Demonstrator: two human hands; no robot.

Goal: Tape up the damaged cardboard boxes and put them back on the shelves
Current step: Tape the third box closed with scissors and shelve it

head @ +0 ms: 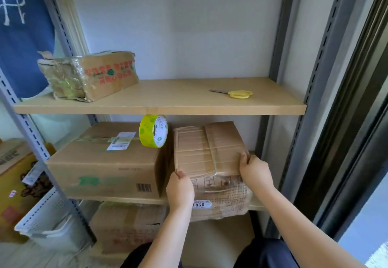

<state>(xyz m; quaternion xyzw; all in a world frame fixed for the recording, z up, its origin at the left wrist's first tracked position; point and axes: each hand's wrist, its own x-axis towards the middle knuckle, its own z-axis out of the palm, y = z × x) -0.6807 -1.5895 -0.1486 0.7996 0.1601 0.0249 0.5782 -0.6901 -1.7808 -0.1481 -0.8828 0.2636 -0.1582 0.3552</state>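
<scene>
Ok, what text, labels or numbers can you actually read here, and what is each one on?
"1060": white sticker on the taped box that both hands hold.
"H": white letter on the blue cloth.
Red print on the top-shelf box: blurred.
Shipping label and barcode on the large box: too small.
Tape roll core: unreadable.

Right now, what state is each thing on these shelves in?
Taped box: gripped by both hands, front edge overhanging the middle shelf.
Left hand: grips its front left corner.
Right hand: grips its right edge.
Tape roll: on edge atop the big box.
Scissors: closed, flat on the upper shelf.
Wrapped box: resting there, ragged.
</scene>
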